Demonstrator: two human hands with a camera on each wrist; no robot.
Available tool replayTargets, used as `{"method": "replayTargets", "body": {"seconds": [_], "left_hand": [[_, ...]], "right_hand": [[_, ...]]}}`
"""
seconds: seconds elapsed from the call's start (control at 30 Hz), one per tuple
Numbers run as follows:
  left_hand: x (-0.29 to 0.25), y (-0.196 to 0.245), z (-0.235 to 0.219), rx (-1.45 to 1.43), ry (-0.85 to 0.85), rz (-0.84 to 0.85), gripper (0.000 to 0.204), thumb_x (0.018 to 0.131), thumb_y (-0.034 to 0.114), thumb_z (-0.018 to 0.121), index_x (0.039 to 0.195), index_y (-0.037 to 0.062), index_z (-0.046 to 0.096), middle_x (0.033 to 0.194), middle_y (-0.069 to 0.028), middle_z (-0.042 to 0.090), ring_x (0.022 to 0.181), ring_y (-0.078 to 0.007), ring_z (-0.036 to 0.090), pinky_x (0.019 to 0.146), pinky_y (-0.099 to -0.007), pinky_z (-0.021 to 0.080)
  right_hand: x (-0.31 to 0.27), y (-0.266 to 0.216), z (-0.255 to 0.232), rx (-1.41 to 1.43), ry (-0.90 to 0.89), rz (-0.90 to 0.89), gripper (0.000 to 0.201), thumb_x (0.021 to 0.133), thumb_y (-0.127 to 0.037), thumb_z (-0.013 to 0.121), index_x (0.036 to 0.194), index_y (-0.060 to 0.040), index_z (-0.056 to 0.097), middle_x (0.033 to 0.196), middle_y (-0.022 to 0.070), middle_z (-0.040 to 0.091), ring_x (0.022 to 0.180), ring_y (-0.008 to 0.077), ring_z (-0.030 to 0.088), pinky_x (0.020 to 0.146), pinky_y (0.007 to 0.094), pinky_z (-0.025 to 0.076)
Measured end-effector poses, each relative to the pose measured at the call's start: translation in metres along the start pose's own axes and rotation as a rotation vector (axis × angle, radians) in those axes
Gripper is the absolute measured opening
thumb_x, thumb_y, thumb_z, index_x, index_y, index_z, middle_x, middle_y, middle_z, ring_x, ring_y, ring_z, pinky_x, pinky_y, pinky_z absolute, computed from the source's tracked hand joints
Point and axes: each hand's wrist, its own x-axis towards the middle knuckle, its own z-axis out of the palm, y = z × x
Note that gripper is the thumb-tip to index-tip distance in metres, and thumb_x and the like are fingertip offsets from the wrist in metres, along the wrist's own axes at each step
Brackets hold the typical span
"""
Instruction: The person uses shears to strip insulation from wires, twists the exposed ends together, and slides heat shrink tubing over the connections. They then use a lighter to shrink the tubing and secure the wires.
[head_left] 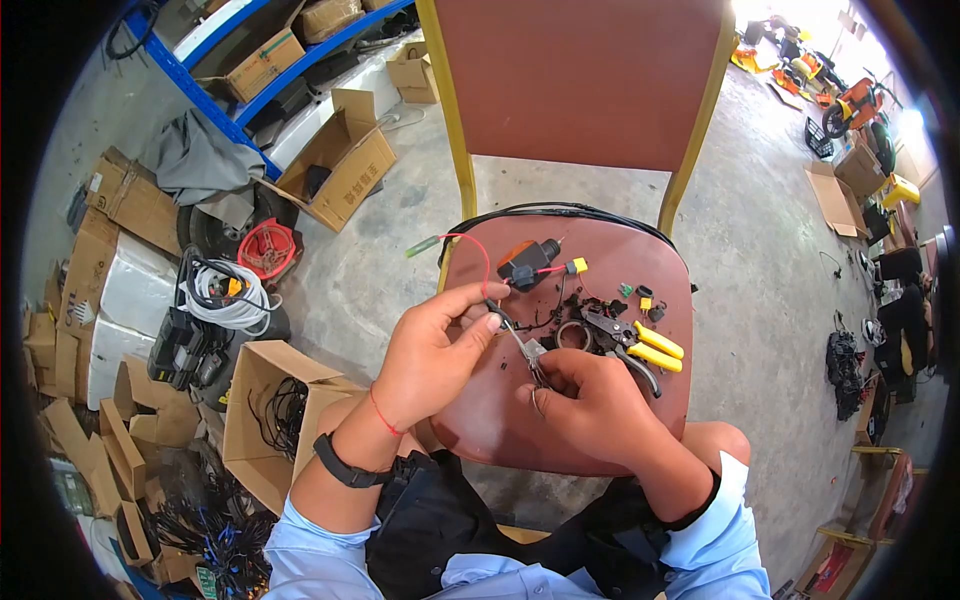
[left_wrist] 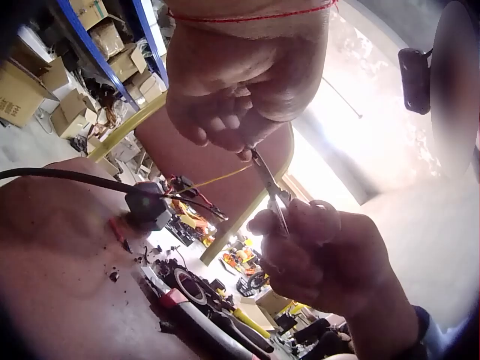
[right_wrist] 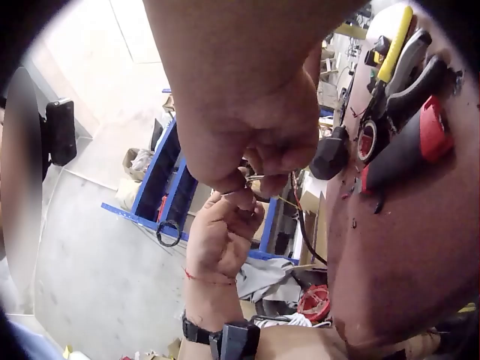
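Note:
My left hand [head_left: 430, 345] pinches a thin wire end with a black covering between thumb and forefinger, over the chair seat. Near those fingers a red wire [head_left: 478, 243] loops up to a green tip [head_left: 423, 246]. In my right hand [head_left: 595, 405] are small silver scissors [head_left: 524, 345], gripped by the handle loops. Their blades reach to the left fingertips, right at the wire, as the left wrist view also shows. Just beyond lies a black and orange device [head_left: 528, 262] with a yellow connector [head_left: 576, 266]. The exact cutting point is hidden by the fingers.
On the brown chair seat [head_left: 480, 420] lie yellow-handled wire strippers [head_left: 655, 347], a tape roll [head_left: 573, 336], a red-and-black-handled tool [right_wrist: 412, 146], small connectors and black scraps. A black cable [head_left: 570, 208] runs along the seat's back. Cardboard boxes [head_left: 270, 410] stand at left.

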Motion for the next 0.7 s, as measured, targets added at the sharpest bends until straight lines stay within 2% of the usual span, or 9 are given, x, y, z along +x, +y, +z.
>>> {"method": "replayTargets", "body": {"seconds": [0.2,0.5,0.6,0.7], "left_hand": [[0.001,-0.002,0.000,-0.002,-0.006,-0.004,0.031,0.095,0.003,0.064,0.125,-0.0046,0.063,0.083,0.0040,0.058,0.079,-0.0047,0.054,0.075,-0.0214,0.047],[0.004,0.004,-0.013,-0.105,-0.162,-0.164,0.035,0.096,0.006,0.064,0.131,-0.0016,0.062,0.090,0.0048,0.063,0.084,-0.0025,0.054,0.076,-0.0191,0.046],[0.004,0.005,-0.014,-0.163,-0.165,-0.178,0.035,0.097,0.007,0.063,0.131,-0.0007,0.062,0.092,0.0036,0.065,0.084,-0.0025,0.055,0.077,-0.0190,0.047],[0.003,0.006,-0.016,-0.187,-0.181,-0.195,0.036,0.097,0.008,0.063,0.132,-0.0002,0.062,0.095,0.0024,0.067,0.084,-0.0028,0.056,0.077,-0.0191,0.047]], "right_hand": [[0.001,0.001,0.002,0.015,0.009,0.016,0.029,0.085,-0.018,0.071,0.102,0.0059,0.066,0.078,0.0230,0.067,0.070,0.0357,0.067,0.066,0.0394,0.051],[0.004,0.011,0.007,0.023,0.033,-0.063,0.027,0.085,-0.017,0.071,0.101,0.0039,0.067,0.077,0.0222,0.067,0.070,0.0366,0.065,0.066,0.0404,0.050],[0.004,0.011,0.006,0.034,0.013,-0.068,0.025,0.085,-0.016,0.071,0.101,0.0035,0.067,0.076,0.0209,0.066,0.066,0.0344,0.063,0.065,0.0397,0.050],[0.004,0.008,0.004,0.043,-0.030,-0.013,0.024,0.085,-0.015,0.071,0.101,0.0030,0.068,0.076,0.0189,0.066,0.065,0.0282,0.062,0.066,0.0373,0.049]]}}
